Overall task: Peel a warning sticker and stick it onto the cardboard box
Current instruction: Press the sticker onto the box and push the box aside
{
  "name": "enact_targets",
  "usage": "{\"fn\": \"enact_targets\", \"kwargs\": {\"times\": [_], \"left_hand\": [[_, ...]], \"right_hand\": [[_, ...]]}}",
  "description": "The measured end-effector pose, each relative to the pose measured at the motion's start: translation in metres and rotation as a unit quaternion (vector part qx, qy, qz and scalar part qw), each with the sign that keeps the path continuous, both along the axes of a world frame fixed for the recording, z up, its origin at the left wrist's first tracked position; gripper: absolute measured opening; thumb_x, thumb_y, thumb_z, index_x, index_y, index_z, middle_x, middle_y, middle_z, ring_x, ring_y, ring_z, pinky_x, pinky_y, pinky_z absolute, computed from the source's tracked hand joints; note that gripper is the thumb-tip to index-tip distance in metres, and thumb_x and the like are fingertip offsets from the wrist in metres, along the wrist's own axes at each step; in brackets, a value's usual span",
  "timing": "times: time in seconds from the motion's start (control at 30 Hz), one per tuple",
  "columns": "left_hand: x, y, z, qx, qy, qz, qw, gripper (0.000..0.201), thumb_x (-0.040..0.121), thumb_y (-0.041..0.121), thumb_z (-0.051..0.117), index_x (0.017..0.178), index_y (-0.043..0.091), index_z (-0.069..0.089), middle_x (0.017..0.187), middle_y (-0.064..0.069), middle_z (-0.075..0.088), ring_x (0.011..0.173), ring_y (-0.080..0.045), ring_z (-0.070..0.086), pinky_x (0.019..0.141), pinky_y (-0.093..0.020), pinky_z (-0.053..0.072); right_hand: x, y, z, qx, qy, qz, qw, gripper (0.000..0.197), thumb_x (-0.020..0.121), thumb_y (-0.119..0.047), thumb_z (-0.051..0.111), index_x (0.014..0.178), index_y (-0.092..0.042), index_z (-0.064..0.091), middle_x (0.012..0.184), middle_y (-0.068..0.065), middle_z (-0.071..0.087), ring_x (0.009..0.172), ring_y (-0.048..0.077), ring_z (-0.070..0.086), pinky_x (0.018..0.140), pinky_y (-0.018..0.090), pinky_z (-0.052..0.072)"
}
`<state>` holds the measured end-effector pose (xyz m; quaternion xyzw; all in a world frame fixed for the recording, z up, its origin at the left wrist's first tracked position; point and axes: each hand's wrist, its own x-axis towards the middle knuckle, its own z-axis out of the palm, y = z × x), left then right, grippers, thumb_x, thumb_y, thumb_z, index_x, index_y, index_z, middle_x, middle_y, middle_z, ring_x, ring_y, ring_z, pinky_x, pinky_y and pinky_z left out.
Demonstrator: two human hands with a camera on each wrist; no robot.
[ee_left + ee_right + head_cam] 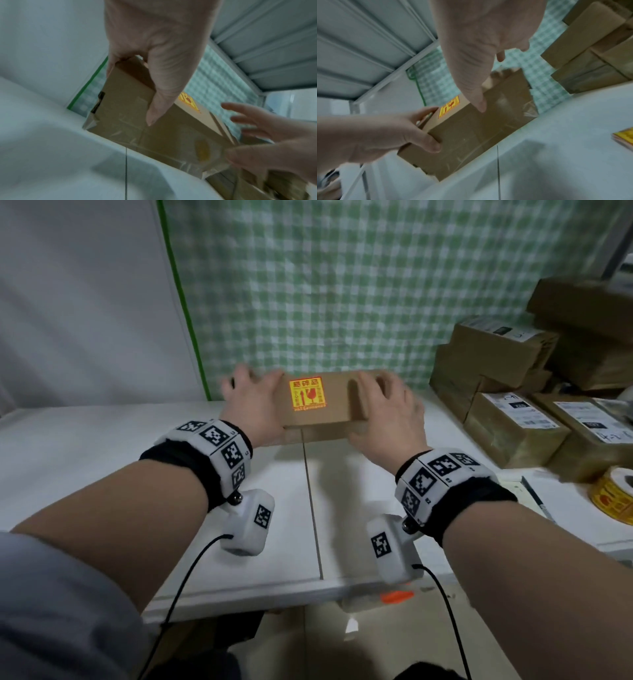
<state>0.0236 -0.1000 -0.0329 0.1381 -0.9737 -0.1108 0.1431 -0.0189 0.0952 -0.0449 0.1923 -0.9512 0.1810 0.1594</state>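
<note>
A brown cardboard box lies across the back of the white table. A yellow and red warning sticker is stuck flat on its top, left of middle. My left hand grips the box's left end, with the thumb on the near face and the fingers curled round the end. My right hand hovers over the right part of the top with its fingers spread. Its thumb points down at the near top edge. The box and sticker show in the right wrist view too.
Taped parcels with labels are stacked at the back right. A roll of yellow warning stickers lies at the right edge. A green checked cloth hangs just behind the box. An orange-handled tool lies at the table's front edge.
</note>
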Motion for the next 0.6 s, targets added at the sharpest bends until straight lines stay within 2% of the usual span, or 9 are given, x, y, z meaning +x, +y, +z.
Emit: {"fn": "enact_targets", "kwargs": {"times": [0.07,0.13,0.2,0.3,0.4,0.53,0.6], "left_hand": [[-0.027,-0.016,0.0,0.04,-0.05,0.039,0.997,0.099,0.059,0.032,0.079,0.142,0.036,0.026,0.14,-0.016,0.025,0.124,-0.043,0.032,0.101,-0.051,0.039],[-0.052,-0.03,-0.002,0.069,-0.106,0.042,0.991,0.11,0.054,0.036,0.084,0.145,0.037,0.022,0.145,-0.016,0.02,0.126,-0.043,0.037,0.1,-0.051,0.043],[-0.075,-0.041,-0.006,0.087,-0.137,0.03,0.986,0.114,0.053,0.037,0.085,0.147,0.033,0.02,0.15,-0.019,0.016,0.131,-0.041,0.034,0.102,-0.05,0.042],[-0.104,-0.055,-0.012,0.09,-0.166,0.023,0.982,0.111,0.059,0.035,0.084,0.149,0.03,0.018,0.152,-0.018,0.012,0.135,-0.038,0.03,0.104,-0.045,0.039],[-0.124,-0.065,-0.015,0.075,-0.197,0.014,0.977,0.107,0.064,0.032,0.082,0.149,0.029,0.018,0.151,-0.017,0.016,0.134,-0.037,0.031,0.103,-0.042,0.038],[-0.136,-0.076,-0.015,0.047,-0.218,-0.021,0.974,0.098,0.07,0.027,0.079,0.149,0.026,0.022,0.149,-0.012,0.032,0.13,-0.032,0.04,0.101,-0.037,0.041],[-0.134,-0.075,-0.014,0.024,-0.216,-0.038,0.975,0.091,0.073,0.024,0.076,0.148,0.023,0.025,0.146,-0.011,0.04,0.125,-0.03,0.046,0.101,-0.037,0.043]], "right_hand": [[-0.023,-0.005,0.0,-0.073,-0.08,-0.017,0.994,0.088,0.074,-0.026,0.07,0.146,-0.03,0.02,0.15,0.015,0.022,0.137,0.035,0.023,0.109,0.05,0.028],[-0.047,-0.011,-0.006,-0.124,-0.156,-0.032,0.979,0.085,0.075,-0.025,0.07,0.145,-0.03,0.022,0.145,0.013,0.028,0.135,0.034,0.027,0.107,0.045,0.031],[-0.068,-0.018,-0.015,-0.141,-0.187,-0.044,0.971,0.076,0.075,-0.027,0.067,0.141,-0.027,0.031,0.137,0.013,0.037,0.128,0.033,0.036,0.102,0.041,0.036],[-0.091,-0.026,-0.027,-0.151,-0.204,-0.06,0.966,0.058,0.075,-0.026,0.064,0.13,-0.02,0.045,0.127,0.012,0.048,0.117,0.028,0.048,0.092,0.035,0.041],[-0.104,-0.031,-0.036,-0.183,-0.223,-0.071,0.955,0.047,0.077,-0.022,0.063,0.123,-0.016,0.052,0.119,0.007,0.055,0.108,0.025,0.054,0.081,0.03,0.043],[-0.107,-0.039,-0.043,-0.195,-0.238,-0.07,0.949,0.041,0.079,-0.02,0.061,0.119,-0.014,0.054,0.104,0.001,0.056,0.097,0.022,0.055,0.083,0.032,0.048],[-0.103,-0.044,-0.041,-0.19,-0.241,-0.072,0.949,0.042,0.078,-0.02,0.061,0.12,-0.014,0.054,0.108,0.003,0.061,0.099,0.023,0.058,0.084,0.033,0.049]]}}
